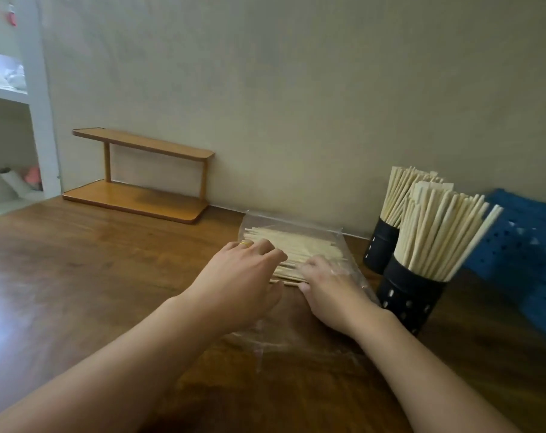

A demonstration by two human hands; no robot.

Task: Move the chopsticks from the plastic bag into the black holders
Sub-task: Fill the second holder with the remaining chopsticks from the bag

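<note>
Under both hands spreads a dark, glossy wooden table [77, 276], with a blue perforated plastic basket [524, 245] far to their right. Between basket and hands stand two black, slotted cylindrical holders [406, 304], crammed with pale wooden chopsticks [437, 235]. A crinkled clear plastic bag [296, 226] holds flat loose chopsticks [299, 245]. The left hand [243, 276] and right hand [331, 289] curl over the sticks' near ends, gripping them.

Plain beige wall [296, 73] behind dark wood table [77, 276]. Small two-tier wooden rack [140, 173] against wall. White shelving [24, 98] far left.
</note>
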